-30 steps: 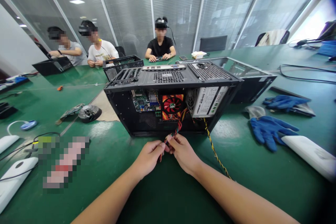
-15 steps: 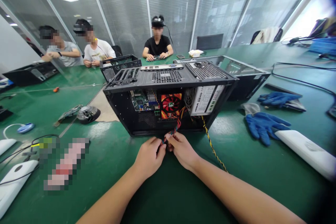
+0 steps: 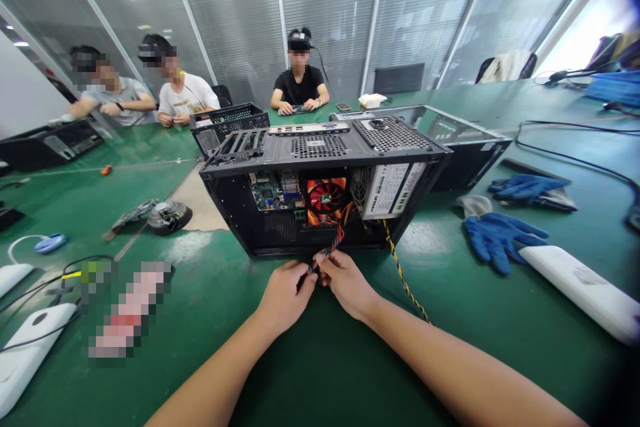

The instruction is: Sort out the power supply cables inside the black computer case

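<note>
An open black computer case [image 3: 280, 161] lies in front of me, its inside facing my hands. In it are a motherboard [image 3: 267, 193], a red and black cooling fan [image 3: 326, 200] and a silver power supply [image 3: 393, 192]. A twisted bundle of red, black and blue cables [image 3: 338, 237] runs out over the case's near edge. My left hand [image 3: 286, 297] pinches the bundle's end, and my right hand [image 3: 345, 283] grips it right beside. Fingers hide the cable tips. A yellow and black twisted cable [image 3: 400, 270] hangs from the power supply.
Blue work gloves [image 3: 500, 240] and a white power strip [image 3: 583, 290] lie at right. On the left are another white strip [image 3: 35, 353], a blurred pinkish object [image 3: 133, 310] and a round metallic part [image 3: 169, 217]. More cases [image 3: 473, 160] stand behind. Several people sit across the green table [image 3: 200, 340].
Both hands keep the same grip on the cable bundle. The view has shifted slightly. At far left, a person's arm has stretched out over another case.
</note>
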The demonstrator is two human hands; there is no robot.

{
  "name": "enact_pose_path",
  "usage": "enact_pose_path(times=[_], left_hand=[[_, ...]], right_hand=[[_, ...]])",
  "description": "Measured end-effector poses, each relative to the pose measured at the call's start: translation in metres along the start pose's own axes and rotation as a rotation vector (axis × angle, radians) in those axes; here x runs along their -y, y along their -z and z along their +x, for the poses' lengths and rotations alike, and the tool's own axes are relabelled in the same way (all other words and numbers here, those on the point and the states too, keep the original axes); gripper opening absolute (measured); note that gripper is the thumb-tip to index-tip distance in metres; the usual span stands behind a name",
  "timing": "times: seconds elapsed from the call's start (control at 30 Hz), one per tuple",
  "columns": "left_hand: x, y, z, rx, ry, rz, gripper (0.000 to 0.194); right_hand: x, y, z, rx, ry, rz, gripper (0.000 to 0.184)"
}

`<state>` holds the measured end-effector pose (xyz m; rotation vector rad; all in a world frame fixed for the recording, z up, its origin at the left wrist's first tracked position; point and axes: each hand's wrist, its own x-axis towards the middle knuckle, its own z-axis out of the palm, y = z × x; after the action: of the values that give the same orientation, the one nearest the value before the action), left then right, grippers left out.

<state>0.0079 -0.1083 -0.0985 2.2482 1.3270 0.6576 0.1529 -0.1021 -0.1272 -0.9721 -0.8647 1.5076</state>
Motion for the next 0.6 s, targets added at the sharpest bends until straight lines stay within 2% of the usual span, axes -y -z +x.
enact_pose_path(times=[0.27,0.37,0.47,0.6], left_hand=[[0.0006,0.0001,-0.0008,-0.034,-0.015,0.108,0.022],[-0.0003,0.0004,-0.0013,-0.041,-0.021,0.084,0.021],[-0.0018,0.0010,-0.0014,0.014,0.004,-0.080,0.025],[-0.0008,0.0003,-0.0005,0.131,0.144,-0.383,0.032]], right_hand=[[-0.0016,-0.0019,-0.0014,-0.022,0.036,-0.062,0.030],[-0.0024,-0.0004,-0.0006,-0.016,0.034,-0.076,0.031],[-0.0031,0.0021,0.0005,0.006,0.041,-0.096,0.032],[-0.0004,0.0033,-0.0001,0.049,0.018,-0.051,0.031]])
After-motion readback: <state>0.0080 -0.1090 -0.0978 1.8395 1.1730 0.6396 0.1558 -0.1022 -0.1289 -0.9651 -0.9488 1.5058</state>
